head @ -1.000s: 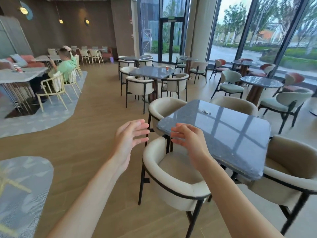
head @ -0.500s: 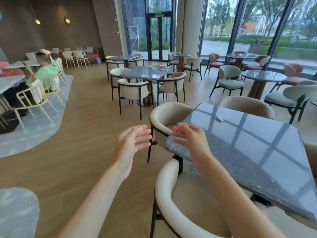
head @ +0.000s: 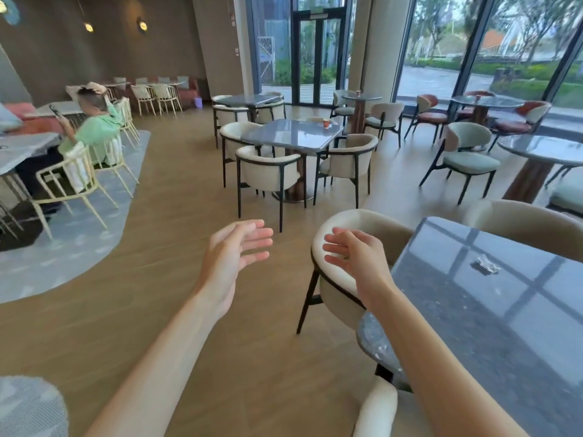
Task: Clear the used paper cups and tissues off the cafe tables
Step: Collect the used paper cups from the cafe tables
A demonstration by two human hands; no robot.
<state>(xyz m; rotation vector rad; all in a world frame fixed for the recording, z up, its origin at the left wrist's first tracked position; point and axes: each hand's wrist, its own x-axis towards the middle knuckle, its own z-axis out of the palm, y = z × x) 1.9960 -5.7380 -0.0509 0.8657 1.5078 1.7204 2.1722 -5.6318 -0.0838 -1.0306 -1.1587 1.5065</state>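
A crumpled white tissue (head: 485,265) lies on the dark glossy square table (head: 473,326) at my right. My right hand (head: 356,257) hovers over the cream chair (head: 340,279) at that table's left side, fingers relaxed, holding nothing. My left hand (head: 233,257) is held out over the wooden floor, fingers straight and empty. A small red paper cup (head: 326,123) stands on the grey square table (head: 293,135) further ahead. Two more small cups, one (head: 358,93) and another (head: 478,97), stand on round tables by the windows.
Cream armchairs (head: 268,171) surround the middle table. A person in a green top (head: 94,134) sits at the left on a yellow wire chair (head: 72,181) over a grey rug. Green and red chairs (head: 467,156) and round tables line the glass wall. Glass doors (head: 318,58) stand ahead.
I have moved forward and turned left: the near table slid to the right of view and the middle table came closer. Both hands stay raised, open and empty.
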